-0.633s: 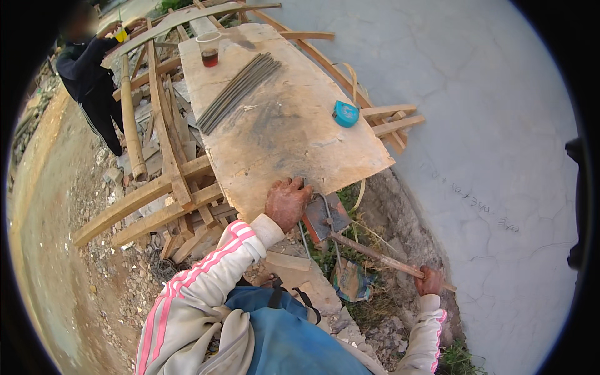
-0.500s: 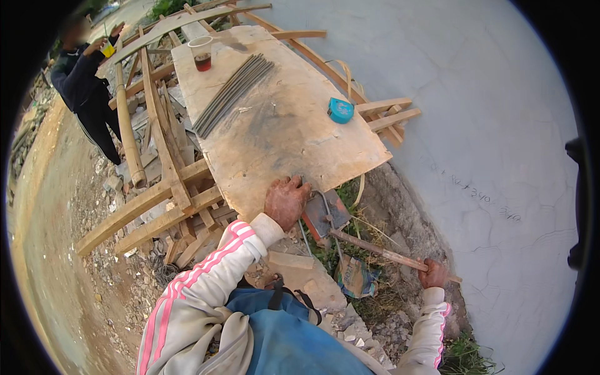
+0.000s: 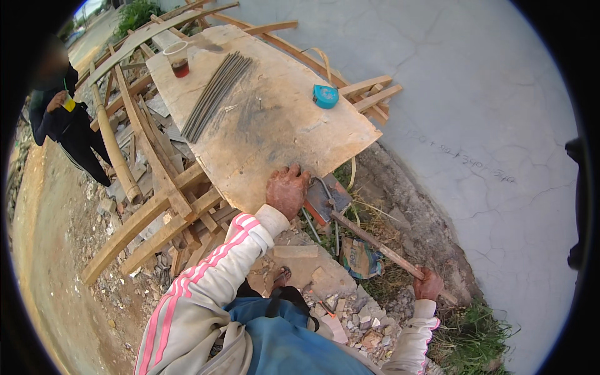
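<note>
My left hand (image 3: 288,192) is closed at the near edge of a worn wooden board (image 3: 275,150), fingers curled over a thin metal rod (image 3: 324,185). The rod comes out beside that hand and bends down past the board's edge; its part under the fingers is hidden. My right hand (image 3: 429,284) grips the lower end of a long brown bar (image 3: 381,248), which slants up to the rod's bend. Below the bend is a dark flat plate with a red-orange side (image 3: 317,209). Several straight metal rods (image 3: 217,95) lie bundled on the board.
On the board stand a clear cup of dark liquid (image 3: 179,60) and a blue tape measure (image 3: 325,96). Timber beams (image 3: 150,231) stick out at left, near another person (image 3: 69,115). A grey wall (image 3: 462,94) rises at right; rubble (image 3: 369,325) covers the ground.
My right hand has swung the bar's lower end toward me, so the bar slants more steeply. My left hand stays at the board's edge. The other person has lowered their raised hands.
</note>
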The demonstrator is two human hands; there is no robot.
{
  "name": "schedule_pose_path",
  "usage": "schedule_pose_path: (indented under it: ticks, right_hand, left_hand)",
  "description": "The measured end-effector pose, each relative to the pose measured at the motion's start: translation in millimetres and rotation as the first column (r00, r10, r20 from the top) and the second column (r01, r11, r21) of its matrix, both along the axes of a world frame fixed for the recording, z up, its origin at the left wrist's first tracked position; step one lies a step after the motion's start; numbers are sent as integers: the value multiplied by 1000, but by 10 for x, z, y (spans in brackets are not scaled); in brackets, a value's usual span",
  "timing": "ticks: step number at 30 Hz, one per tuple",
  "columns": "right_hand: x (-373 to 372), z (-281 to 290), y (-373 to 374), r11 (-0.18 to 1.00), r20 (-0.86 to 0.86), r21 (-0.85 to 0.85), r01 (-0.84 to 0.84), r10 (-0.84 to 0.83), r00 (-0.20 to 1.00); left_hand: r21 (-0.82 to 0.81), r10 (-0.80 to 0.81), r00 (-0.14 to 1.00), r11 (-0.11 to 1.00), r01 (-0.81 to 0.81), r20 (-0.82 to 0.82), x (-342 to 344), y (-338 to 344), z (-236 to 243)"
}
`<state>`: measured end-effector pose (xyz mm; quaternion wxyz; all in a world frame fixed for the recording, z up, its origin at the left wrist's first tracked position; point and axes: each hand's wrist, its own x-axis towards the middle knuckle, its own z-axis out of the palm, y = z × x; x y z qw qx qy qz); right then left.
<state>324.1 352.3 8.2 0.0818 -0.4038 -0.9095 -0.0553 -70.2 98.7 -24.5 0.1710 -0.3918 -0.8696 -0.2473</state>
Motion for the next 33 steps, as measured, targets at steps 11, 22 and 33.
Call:
schedule_pose_path:
  ticks: [11,22,33]
  right_hand:
    - [373,248,-1261,972,-60,-236,26,-41,997]
    - [361,231,-1783,952,67,-158,262,-255,965]
    - [-329,218,-3542,793,-41,-137,594,-603,796]
  left_hand:
    - [-90,-49,998,995,52,40,-47,-26,46]
    - [-158,-337,940,932,326,-49,-245,-200,-20]
    - [-98,-413,911,907,409,-21,-348,-143,-77]
